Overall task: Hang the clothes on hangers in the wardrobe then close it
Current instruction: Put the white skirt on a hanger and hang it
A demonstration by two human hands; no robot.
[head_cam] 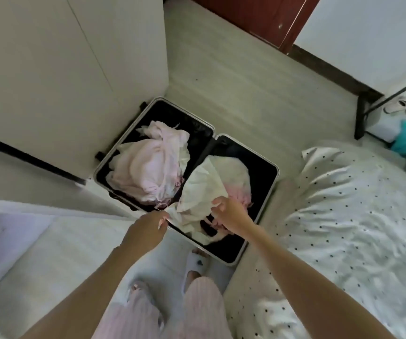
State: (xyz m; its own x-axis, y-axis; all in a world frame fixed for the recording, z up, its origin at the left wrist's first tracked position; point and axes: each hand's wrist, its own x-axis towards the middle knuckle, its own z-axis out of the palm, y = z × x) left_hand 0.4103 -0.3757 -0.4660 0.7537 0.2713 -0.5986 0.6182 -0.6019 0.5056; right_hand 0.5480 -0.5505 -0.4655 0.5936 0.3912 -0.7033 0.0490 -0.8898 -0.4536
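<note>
An open suitcase (269, 167) with a black lining lies on the floor in front of me. Its left half holds a crumpled pale pink garment (148, 167). Across its right half lies a cream-white garment (204, 189), partly lifted, over more white and pink cloth (239, 189). My left hand (151, 227) pinches the cream garment's near left edge. My right hand (228, 212) grips the same garment at its near right side. The white wardrobe (57, 77) stands at the left, just behind the suitcase. No hanger is in view.
A bed with a white dotted cover (348, 216) fills the right side. A dark brown door (253, 15) is at the top. A black metal rack (365, 111) with bags stands at the far right. Pale floor (233, 81) lies beyond the suitcase.
</note>
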